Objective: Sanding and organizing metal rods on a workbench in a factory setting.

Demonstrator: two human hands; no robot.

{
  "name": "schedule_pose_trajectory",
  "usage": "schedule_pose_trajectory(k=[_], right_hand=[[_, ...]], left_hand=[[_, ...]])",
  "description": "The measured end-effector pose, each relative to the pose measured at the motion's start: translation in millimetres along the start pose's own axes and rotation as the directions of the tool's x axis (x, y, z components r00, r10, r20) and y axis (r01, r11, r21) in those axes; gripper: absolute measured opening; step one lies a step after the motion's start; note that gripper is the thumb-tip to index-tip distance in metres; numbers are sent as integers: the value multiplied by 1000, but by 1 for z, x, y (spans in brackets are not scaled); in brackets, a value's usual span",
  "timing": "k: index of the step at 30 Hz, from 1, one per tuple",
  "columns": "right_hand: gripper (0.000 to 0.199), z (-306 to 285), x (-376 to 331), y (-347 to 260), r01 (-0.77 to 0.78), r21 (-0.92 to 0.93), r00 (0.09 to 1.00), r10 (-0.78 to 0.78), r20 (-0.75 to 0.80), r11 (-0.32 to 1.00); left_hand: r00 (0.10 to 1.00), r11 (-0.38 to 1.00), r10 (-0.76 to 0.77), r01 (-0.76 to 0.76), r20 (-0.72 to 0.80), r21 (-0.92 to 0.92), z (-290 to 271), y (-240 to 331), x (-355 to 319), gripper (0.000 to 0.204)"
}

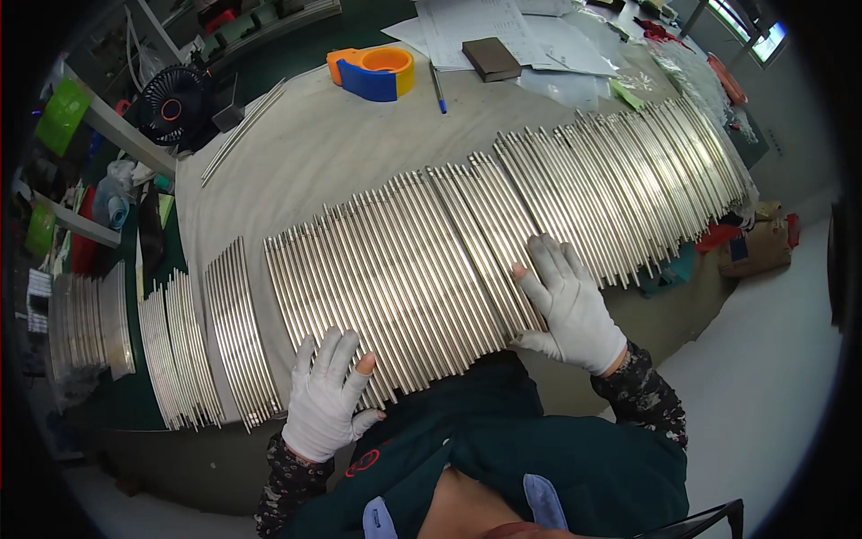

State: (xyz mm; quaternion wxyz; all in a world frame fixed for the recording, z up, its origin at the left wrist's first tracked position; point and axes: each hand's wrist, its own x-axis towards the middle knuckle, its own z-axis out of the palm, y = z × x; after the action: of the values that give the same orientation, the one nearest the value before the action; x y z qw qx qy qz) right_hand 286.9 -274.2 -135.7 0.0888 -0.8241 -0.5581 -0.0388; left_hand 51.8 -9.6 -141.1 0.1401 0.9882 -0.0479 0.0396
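A wide row of slender, shiny metal rods (386, 278) lies side by side in front of me. My left hand (325, 395), in a white glove with some bare fingertips, rests on the near ends at the left part of this row. Its fingers are stretched out and apart. Farther right, my right hand (575, 310), gloved the same way, lies with spread fingers where the row meets another large batch of rods (620, 189). Neither hand is wrapped round a rod. A narrower group of rods (241, 332) sits just left of my left hand.
More rods (180, 350) and plastic-wrapped ones (90, 314) lie at the far left. A few loose rods (242, 130) rest near a black fan (172, 108). At the back are an orange-and-blue tape dispenser (373, 74), a pen (438, 88), a brown box (491, 59) and papers (467, 27).
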Motion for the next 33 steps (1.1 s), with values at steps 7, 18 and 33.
schedule_pose_trajectory(k=[7,18,33], right_hand=[[83,-7,9,-20,140,187,988,-150,39,972],[81,12,-10,41,-299,-50,944,287,-164,953],[31,-5,33,61,-594,-92,787,553,-274,800]], left_hand=[[998,999,25,-26,59,24,-6,0,6,90],[992,995,70,-76,101,59,-23,0,26,82],[978,966,138,-168,158,195,-46,-18,76,78]])
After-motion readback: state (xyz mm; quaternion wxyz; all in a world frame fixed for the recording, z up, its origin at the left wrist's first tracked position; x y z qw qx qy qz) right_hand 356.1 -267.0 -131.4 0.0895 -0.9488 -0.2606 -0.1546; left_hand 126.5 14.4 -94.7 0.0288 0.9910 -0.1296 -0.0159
